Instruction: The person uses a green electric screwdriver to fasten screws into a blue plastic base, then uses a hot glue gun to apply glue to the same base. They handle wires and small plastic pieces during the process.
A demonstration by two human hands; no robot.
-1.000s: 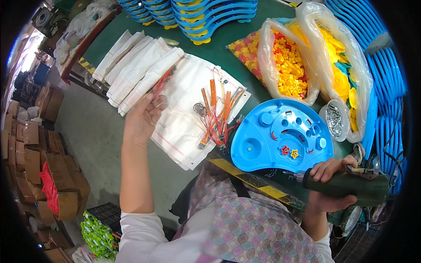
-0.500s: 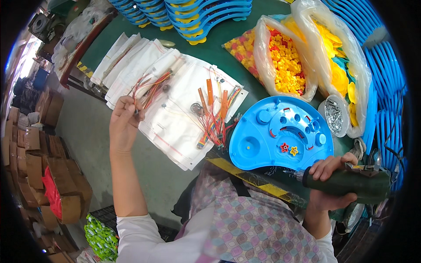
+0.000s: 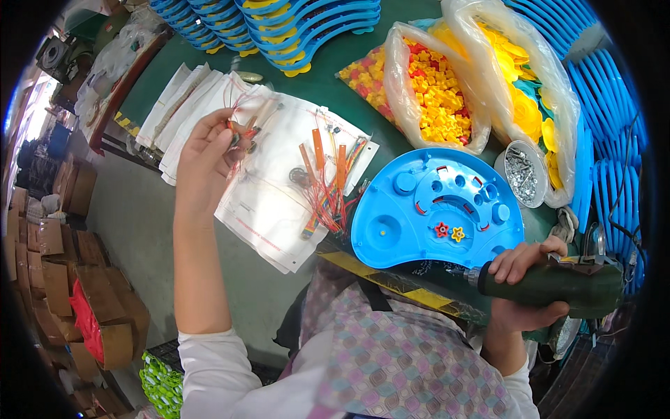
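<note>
My left hand (image 3: 208, 157) is closed on a bundle of thin wires (image 3: 241, 133), mostly red, with small dark parts at the ends, above white plastic bags (image 3: 262, 216). On the same bags lies another tangle of wires (image 3: 328, 206) with orange strips (image 3: 318, 149) and a round dark part. My right hand (image 3: 520, 286) grips a dark green electric screwdriver (image 3: 558, 288), its bit pointing left. Just beyond that bit sits a blue curved plastic panel (image 3: 380, 199) with round bosses and holes. A red star (image 3: 442, 229) and a yellow star (image 3: 457, 234) are on the panel.
Behind the panel stand clear bags of yellow and red stars (image 3: 433, 98) and yellow flower-like pieces (image 3: 525, 115). A bowl of screws (image 3: 523, 174) is at the panel's right. Blue panels are stacked at the back (image 3: 307, 35) and right (image 3: 607, 140). Cardboard boxes (image 3: 105, 279) fill the left.
My left hand has moved farther over the white bags, and the wire bundle that lay there is now gathered in its fingers. The right hand still holds the electric screwdriver in nearly the same place.
</note>
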